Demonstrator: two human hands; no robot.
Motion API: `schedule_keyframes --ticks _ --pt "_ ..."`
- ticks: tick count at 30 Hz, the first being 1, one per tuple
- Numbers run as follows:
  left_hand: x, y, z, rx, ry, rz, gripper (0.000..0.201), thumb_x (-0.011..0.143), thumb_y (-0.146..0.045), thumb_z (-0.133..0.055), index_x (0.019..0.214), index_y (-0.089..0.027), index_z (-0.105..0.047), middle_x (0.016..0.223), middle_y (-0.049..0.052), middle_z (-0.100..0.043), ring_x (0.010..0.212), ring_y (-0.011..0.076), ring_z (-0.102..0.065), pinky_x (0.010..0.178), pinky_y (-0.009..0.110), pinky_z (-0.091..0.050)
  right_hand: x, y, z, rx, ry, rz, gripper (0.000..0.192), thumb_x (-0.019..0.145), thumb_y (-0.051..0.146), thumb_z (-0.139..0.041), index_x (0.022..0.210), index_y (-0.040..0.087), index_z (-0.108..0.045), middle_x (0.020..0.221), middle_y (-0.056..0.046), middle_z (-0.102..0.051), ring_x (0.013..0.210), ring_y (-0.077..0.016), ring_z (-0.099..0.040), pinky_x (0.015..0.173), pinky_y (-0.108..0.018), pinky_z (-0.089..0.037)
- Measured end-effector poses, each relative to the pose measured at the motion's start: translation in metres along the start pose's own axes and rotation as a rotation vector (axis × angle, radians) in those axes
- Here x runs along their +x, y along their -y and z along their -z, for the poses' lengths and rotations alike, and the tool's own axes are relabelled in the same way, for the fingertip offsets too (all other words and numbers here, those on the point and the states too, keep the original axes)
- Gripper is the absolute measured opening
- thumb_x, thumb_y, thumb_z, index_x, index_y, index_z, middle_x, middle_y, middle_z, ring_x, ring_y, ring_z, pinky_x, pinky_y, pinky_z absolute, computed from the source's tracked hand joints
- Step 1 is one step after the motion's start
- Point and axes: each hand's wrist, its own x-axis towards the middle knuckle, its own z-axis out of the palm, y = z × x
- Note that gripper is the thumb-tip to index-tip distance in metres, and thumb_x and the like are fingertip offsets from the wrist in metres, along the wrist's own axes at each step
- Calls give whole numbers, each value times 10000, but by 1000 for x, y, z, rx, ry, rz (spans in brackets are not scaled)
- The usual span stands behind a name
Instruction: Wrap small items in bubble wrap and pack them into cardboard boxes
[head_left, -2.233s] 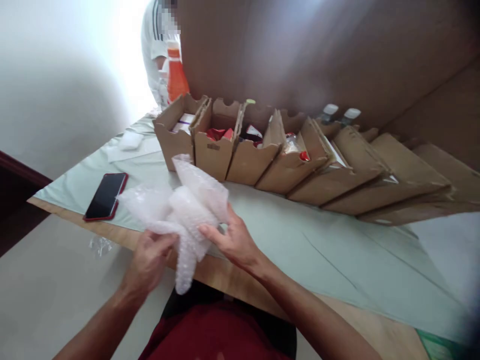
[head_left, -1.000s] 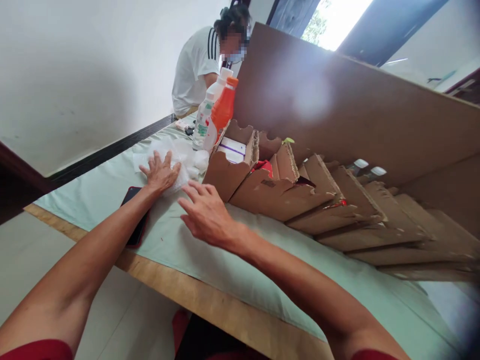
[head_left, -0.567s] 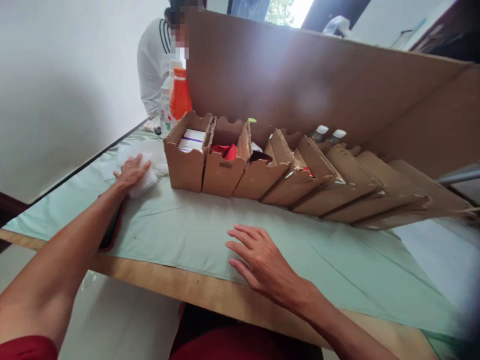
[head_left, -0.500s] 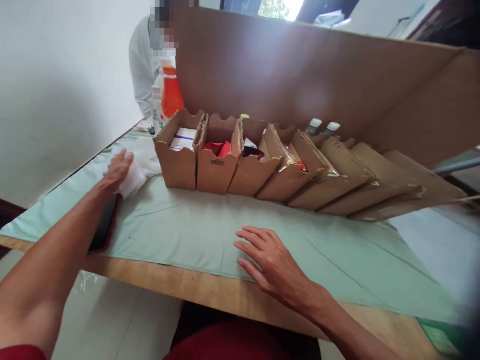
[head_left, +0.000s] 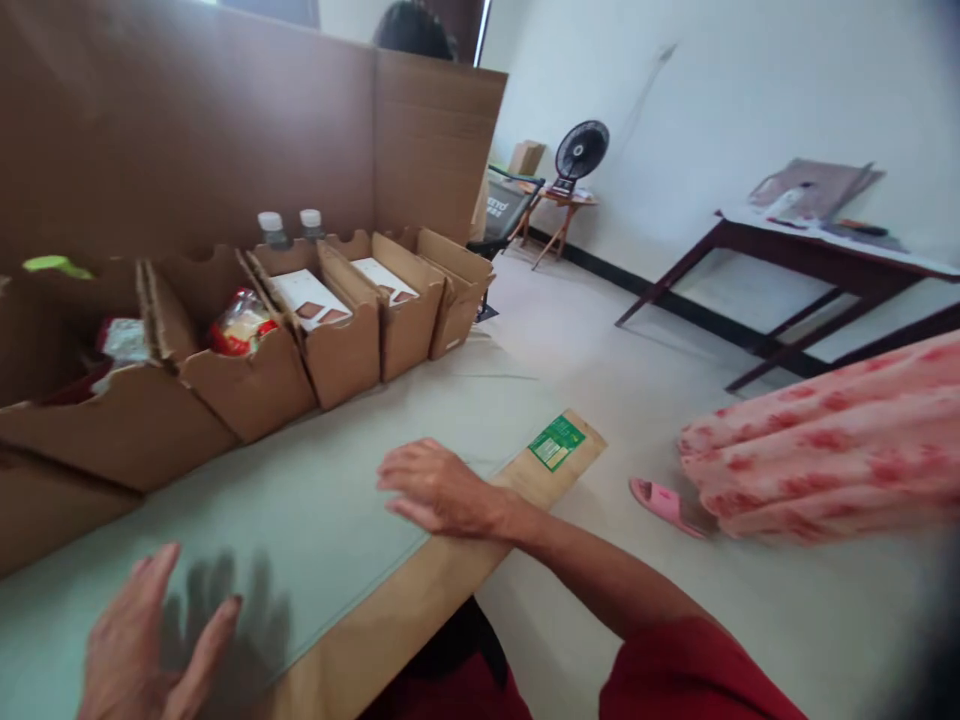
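My left hand point(head_left: 154, 640) hovers above the pale green cloth point(head_left: 322, 520) at the lower left, fingers spread, holding nothing; its shadow falls on the cloth. Near the table's front edge, my right hand point(head_left: 442, 488) is open with nothing in it, its wrist over the bare wooden strip point(head_left: 405, 585). Beyond both hands stands a row of cardboard bins. One bin point(head_left: 251, 390) holds a red and clear plastic packet point(head_left: 241, 322). To its right, another bin point(head_left: 349, 350) holds a white box point(head_left: 311, 300), and the bin after that has a second white box point(head_left: 384, 280).
A tall cardboard panel point(head_left: 225, 140) rises behind the bins, with two white-capped bottles point(head_left: 310, 222) before it. Rightward are a black fan point(head_left: 582, 150) on a small stool, a dark table point(head_left: 825, 270), and a person in a pink floral garment point(head_left: 825, 440). A green label point(head_left: 556, 442) marks the table's corner.
My view has swung to the right, bringing in the fan, dark table and pink garment. My left hand has come away from the white plastic and the phone. Both hands stay empty.
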Motion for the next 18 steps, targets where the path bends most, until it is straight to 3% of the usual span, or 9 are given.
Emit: schedule_keyframes --ticks 2,4,7,9,10,14,18 --pt "-4 -2 -26 13 -11 -64 713 957 -672 -477 1615 -429 -352 1569 30 -559 1476 416 -509 1204 699 -437 -7 -41 28 -52 -129 -124 184 1019 296 -651 1148 217 -755 1239 -68 -799 1215 -211 -709 1084 -378 -523" --pt "-1 -6 -51 38 49 -105 736 959 -654 -437 1571 -245 -437 1534 151 -577 1488 431 -491 1221 691 -413 -6 -87 62 -114 -255 -269 266 1026 247 -589 1248 201 -727 1382 -111 -733 1355 -259 -627 1187 -456 -447" --pt "5 -13 -72 98 134 -150 796 961 -672 -385 1459 -68 -531 1496 278 -578 1478 482 -474 1207 708 -403 13 -152 110 -202 -402 -450 528 967 173 -594 1492 118 -577 1592 -183 -559 1523 -361 -431 1239 -574 -323" --pt "6 -14 -75 141 129 -170 819 970 -681 -370 1446 -37 -542 1492 301 -575 1485 494 -458 1200 712 -404 32 -186 131 -303 -361 -514 672 892 145 -663 1550 130 -525 1642 -177 -504 1542 -388 -376 1217 -590 -307" --pt "5 -13 -75 157 121 -180 820 976 -679 -369 1450 -32 -538 1493 305 -573 1491 496 -448 1198 714 -403 42 -199 137 -359 -298 -517 658 871 137 -675 1519 145 -565 1622 -166 -529 1538 -389 -370 1203 -586 -307" --pt "2 -4 -72 183 104 -240 753 986 -658 -394 1430 -70 -552 1476 291 -584 1493 502 -442 1176 724 -413 67 -226 138 -468 -96 -481 302 905 137 -596 1116 201 -802 1293 -113 -758 1429 -353 -452 1139 -550 -313" --pt "2 1 -75 175 70 -284 633 1000 -606 -416 1361 -115 -589 1444 272 -598 1490 500 -445 1164 722 -422 57 -213 140 -536 -71 -506 281 919 149 -573 1002 188 -839 1114 -134 -788 1254 -335 -538 1068 -520 -321"
